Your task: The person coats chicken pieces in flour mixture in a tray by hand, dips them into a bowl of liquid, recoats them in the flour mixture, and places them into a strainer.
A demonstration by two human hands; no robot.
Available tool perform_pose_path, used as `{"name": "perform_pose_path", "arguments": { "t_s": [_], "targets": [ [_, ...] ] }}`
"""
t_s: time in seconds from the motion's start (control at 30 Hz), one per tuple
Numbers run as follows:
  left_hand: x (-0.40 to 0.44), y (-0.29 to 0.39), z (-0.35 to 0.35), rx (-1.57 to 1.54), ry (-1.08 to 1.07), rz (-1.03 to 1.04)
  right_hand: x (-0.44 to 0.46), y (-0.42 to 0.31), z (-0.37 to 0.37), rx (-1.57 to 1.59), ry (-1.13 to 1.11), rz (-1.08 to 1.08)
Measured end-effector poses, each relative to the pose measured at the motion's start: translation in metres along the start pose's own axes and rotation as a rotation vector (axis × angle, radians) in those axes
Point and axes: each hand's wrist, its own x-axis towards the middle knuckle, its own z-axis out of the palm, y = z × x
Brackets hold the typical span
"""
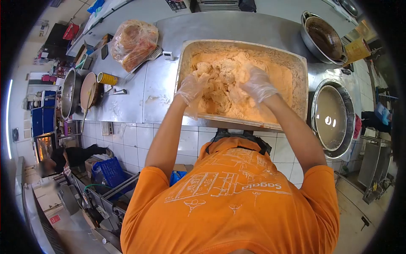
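A large rectangular tub (pixel 301 89) on the steel counter holds orange-tinted flour (pixel 275 70) and several lumpy, flour-coated meat pieces (pixel 220 99). My left hand (pixel 195 86), in a clear plastic glove, is at the tub's left side, its fingers curled on coated pieces. On the other side of the heap, my right hand (pixel 255 82), gloved the same way, has its floured fingers bent around coated pieces. Flour partly hides the fingertips of both hands.
Left of the tub lie a plastic bag of raw meat (pixel 133 42), a small white timer (pixel 168 55) and a yellow can (pixel 107 78). At right stand a dark-stained pot (pixel 323 38) and a basin of pale liquid (pixel 331 116). Another person (pixel 78 156) is at far left.
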Motion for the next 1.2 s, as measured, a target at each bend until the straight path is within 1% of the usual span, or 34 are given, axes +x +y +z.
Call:
{"name": "perform_pose_path", "arguments": {
  "t_s": [0.03,0.1,0.13,0.17,0.2,0.23,0.27,0.3,0.33,0.37,0.4,0.43,0.47,0.5,0.57,0.6,0.67,0.73,0.77,0.87,0.93,0.97,1.07,1.13,1.17,1.2],
  "targets": [
    [0.001,-0.002,0.004,0.164,-0.025,0.017,-0.003,-0.019,-0.003,0.066,-0.006,-0.050],
    [0.005,-0.012,0.017,-0.116,-0.059,-0.045,-0.005,-0.054,-0.004,0.173,0.012,-0.157],
    [0.014,-0.019,0.025,-0.556,-0.067,-0.123,0.004,-0.062,0.015,0.131,0.233,-0.278],
    [0.018,-0.015,0.026,-0.818,-0.090,-0.171,0.021,-0.065,0.045,0.083,0.459,-0.396],
    [0.021,-0.010,0.027,-1.078,-0.102,-0.229,0.033,-0.062,0.047,0.067,0.507,-0.436],
    [0.017,0.004,0.022,-1.163,-0.125,-0.259,0.044,-0.059,0.049,0.049,0.556,-0.475],
    [0.015,0.013,0.019,-1.251,-0.146,-0.293,0.052,-0.051,0.040,0.068,0.422,-0.440],
    [0.021,0.009,0.021,-0.879,-0.070,-0.262,0.048,-0.047,0.027,0.085,0.281,-0.406],
    [0.028,0.004,0.024,-0.511,0.006,-0.227,0.036,-0.029,0.009,0.161,0.136,-0.259],
    [0.032,0.000,0.027,-0.143,0.080,-0.191,0.022,-0.011,-0.011,0.158,0.057,-0.130],
    [0.031,0.002,0.028,-0.045,0.043,-0.208,0.008,0.006,-0.032,0.145,-0.021,-0.002],
    [0.031,0.008,0.026,0.055,0.004,-0.222,0.004,0.027,-0.042,0.056,-0.027,0.108],
    [0.032,0.015,0.024,0.153,-0.031,-0.234,0.007,0.079,-0.030,0.089,-0.009,0.130],
    [0.033,0.021,0.023,0.176,-0.066,-0.251,0.012,0.120,-0.012,0.121,0.005,0.152],
    [0.038,0.030,0.022,0.234,-0.145,-0.281,0.000,0.126,0.002,0.564,-0.199,0.519],
    [0.047,0.021,0.026,0.269,-0.158,-0.252,-0.010,0.124,0.004,0.789,-0.297,0.702],
    [0.064,-0.002,0.035,0.326,-0.175,-0.201,-0.017,0.102,0.012,0.999,-0.299,0.706],
    [0.059,0.001,0.025,0.139,-0.230,-0.171,0.010,0.100,0.032,1.018,-0.395,0.692],
    [0.054,0.004,0.020,0.051,-0.261,-0.156,0.034,0.107,0.053,0.931,-0.492,0.687],
    [0.036,0.023,0.013,-0.141,-0.318,-0.180,0.025,0.048,0.044,0.992,-0.541,0.527],
    [0.029,0.017,0.018,-0.291,-0.368,-0.150,0.051,0.070,0.078,1.006,-0.586,0.529],
    [0.032,0.015,0.018,-0.361,-0.388,-0.120,0.061,0.080,0.086,1.008,-0.564,0.511],
    [0.041,-0.003,0.032,-0.316,-0.251,0.195,0.069,0.105,0.096,1.001,-0.442,0.438],
    [0.033,0.011,0.021,-0.465,-0.305,0.177,0.069,0.159,0.081,0.817,-0.465,0.240],
    [0.026,0.023,0.014,-0.547,-0.332,0.163,0.059,0.160,0.062,0.717,-0.470,0.188],
    [0.018,0.039,0.006,-0.371,-0.278,0.182,0.048,0.143,0.040,0.669,-0.468,0.173]
  ]
}}
